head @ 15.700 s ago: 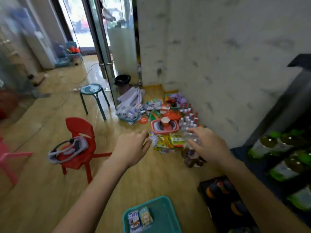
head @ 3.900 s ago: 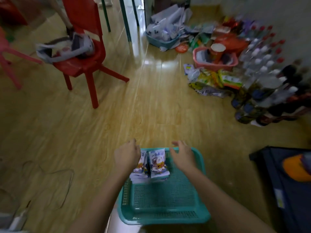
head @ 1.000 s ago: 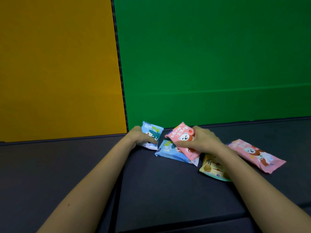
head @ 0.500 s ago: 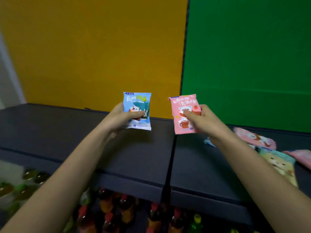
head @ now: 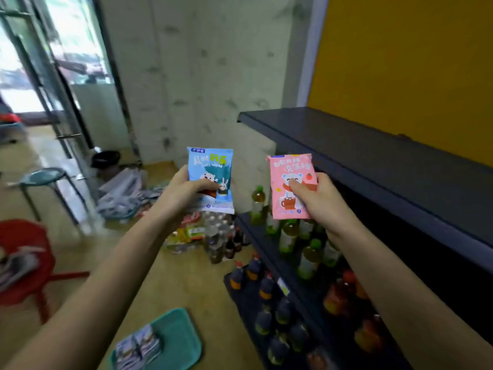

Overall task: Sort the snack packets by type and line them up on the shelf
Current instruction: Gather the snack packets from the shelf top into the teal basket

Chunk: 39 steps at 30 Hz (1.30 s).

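The person stands at the end of the dark shelf [head: 373,156], both arms out in front, a snack packet held up in each hand. The left hand [head: 184,193] grips a blue packet [head: 210,169] by its lower half, thumb across the front and fingers curled behind. It stands upright with its printed face toward the person, showing a white bear and a rabbit. The right hand [head: 320,201] pinches a pink packet [head: 285,166] the same way, thumb pressed on the bear printed at its middle. This packet is also upright and leans slightly toward the shelf. The two packets are side by side at about the same height, apart from each other and clear of the shelf, with the pink one just beside the front edge of the top board.

A yellow panel [head: 400,62] rises behind the shelf. Below the top board, green-capped bottles [head: 290,236] stand in rows, and darker bottles [head: 266,289] fill the level beneath them. On the wooden floor near the person's feet lies a teal tray [head: 181,340] holding a small stack of packets [head: 138,345], too blurred to tell their kind. Farther off, a heap of goods [head: 192,236] sits against the grey wall. A red chair [head: 24,249] and a teal stool [head: 45,177] stand to the left, near the glass door [head: 53,76].
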### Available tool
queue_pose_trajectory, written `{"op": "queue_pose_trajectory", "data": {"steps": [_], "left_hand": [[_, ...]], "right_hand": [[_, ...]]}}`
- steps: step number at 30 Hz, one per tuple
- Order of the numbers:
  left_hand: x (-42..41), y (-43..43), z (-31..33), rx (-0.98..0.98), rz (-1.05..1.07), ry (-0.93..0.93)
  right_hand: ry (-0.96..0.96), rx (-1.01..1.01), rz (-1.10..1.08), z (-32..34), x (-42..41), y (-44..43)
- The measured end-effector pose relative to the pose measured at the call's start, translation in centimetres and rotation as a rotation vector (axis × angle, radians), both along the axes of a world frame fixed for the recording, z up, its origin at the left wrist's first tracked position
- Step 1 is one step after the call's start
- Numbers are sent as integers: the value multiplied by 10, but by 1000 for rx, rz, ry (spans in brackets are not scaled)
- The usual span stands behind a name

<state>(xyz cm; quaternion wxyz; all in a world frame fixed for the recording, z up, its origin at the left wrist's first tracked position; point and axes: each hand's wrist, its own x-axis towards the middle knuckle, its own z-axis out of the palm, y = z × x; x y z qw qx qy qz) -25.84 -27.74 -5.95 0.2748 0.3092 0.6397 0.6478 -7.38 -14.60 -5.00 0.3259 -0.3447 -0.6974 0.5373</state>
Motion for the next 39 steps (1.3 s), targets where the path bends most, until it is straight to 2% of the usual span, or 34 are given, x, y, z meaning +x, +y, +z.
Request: {"op": "queue_pose_trajectory", "data": {"steps": [5, 8, 13, 20, 25, 30, 35, 39], "left_hand": [[-112, -99, -60, -104, 251, -62], [-162, -146, -99, -169, 335, -123], [-221, -193, -168, -237, 464, -250], [-293, -209, -281, -345, 552, -350], [-344, -209, -418, -432, 542, -422], [-371, -210, -600, -518, 502, -520], [-372, -213, -778, -610, 507, -536], [-375, -215, -886, -654, 497, -502]], "right_hand": [[-75, -103, 169, -71, -160, -62], [-124, -91, 257, -111, -229, -97], [-231, -112, 399, -176, -312, -133], [-350, -185, 538, -280, -403, -149], [-413, -258, 541, -416, -458, -157], [-494, -305, 542, -594, -487, -165], [-548, -344, 539, -769, -491, -164], [-634, -261, 561, -889, -489, -168]]}}
